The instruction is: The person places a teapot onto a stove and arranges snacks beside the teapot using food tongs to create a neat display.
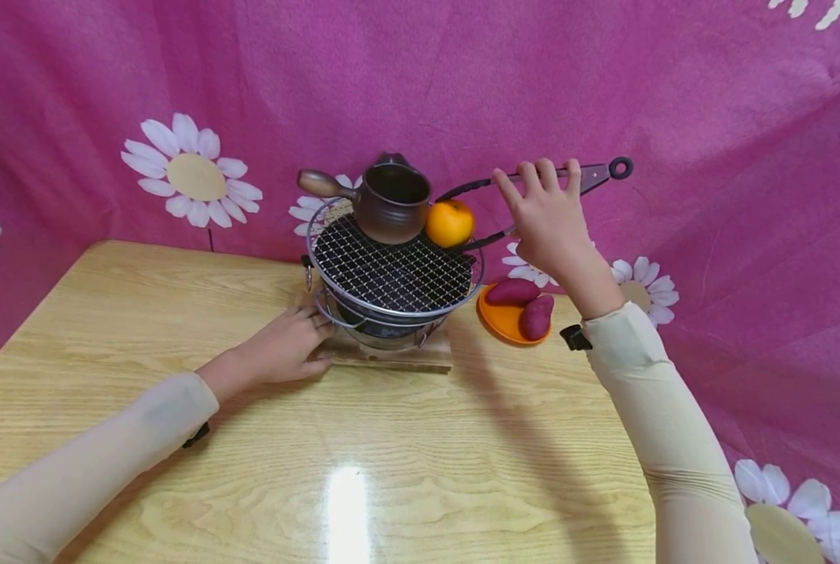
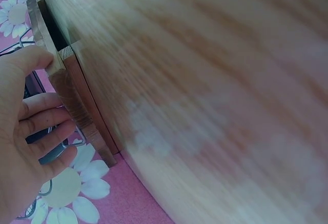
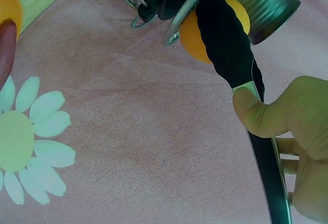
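My right hand holds a pair of black tongs, fingers on the upper arm; the right wrist view shows the thumb on the other arm. The tongs' tips stand either side of an orange at the right of the round grill's wire mesh. Left of the orange, a brown clay pot with a side handle stands on the mesh. My left hand rests at the left end of the wooden board beneath the grill, thumb and fingertips touching its edge, fingers loosely extended.
An orange plate with two purple sweet potatoes lies right of the grill on the wooden table. A pink cloth with white daisies hangs behind and to the sides. Wire handles stick out from the grill's lower body.
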Demonstrator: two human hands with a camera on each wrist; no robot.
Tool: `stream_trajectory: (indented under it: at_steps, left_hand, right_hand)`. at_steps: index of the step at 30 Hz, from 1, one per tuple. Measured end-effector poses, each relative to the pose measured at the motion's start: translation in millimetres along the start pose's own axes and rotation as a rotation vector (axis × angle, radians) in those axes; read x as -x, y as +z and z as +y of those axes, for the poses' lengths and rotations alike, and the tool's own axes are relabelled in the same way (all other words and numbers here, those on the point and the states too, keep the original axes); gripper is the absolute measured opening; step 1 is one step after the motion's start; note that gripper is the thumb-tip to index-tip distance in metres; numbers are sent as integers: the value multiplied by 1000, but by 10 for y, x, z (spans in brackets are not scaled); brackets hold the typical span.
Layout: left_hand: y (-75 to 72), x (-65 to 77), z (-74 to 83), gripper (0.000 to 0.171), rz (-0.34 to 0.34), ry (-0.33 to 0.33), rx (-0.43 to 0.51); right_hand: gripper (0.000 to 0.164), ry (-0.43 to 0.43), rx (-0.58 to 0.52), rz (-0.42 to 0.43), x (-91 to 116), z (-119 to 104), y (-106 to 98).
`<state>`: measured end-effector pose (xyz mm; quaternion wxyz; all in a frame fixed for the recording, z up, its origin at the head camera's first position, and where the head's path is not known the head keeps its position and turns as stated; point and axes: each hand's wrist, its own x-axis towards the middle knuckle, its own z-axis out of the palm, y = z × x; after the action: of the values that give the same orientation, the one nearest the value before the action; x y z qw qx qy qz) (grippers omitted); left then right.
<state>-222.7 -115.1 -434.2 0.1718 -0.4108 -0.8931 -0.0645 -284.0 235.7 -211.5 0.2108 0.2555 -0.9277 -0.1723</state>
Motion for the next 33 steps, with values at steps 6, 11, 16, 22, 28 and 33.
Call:
stream_trajectory:
  at_steps: [6,11,16,22,28,33]
  left_hand:
    - [-5,0,-4,49,-14,-4,-4]
    - [-3,-5,-8,48,-10,-4,-4]
    - [-6,-3,0,44,-10,-8,7]
    - [-13,-1,11,43,-12,-13,11]
    - [-23,6,10,48,-11,-12,0]
    - [-23,5,9,48,-9,-7,-8]
  right_hand:
    - [97,2,2,-4,6,5,6]
    - [96,2,7,-4,7,7,15]
    - [96,1,3,-6,12,13,27]
    - [97,-8,-1,2,26,27,33]
    - [97,-16,-8,8,37,32,25]
    - [98,-20,-16,10,48,37,30]
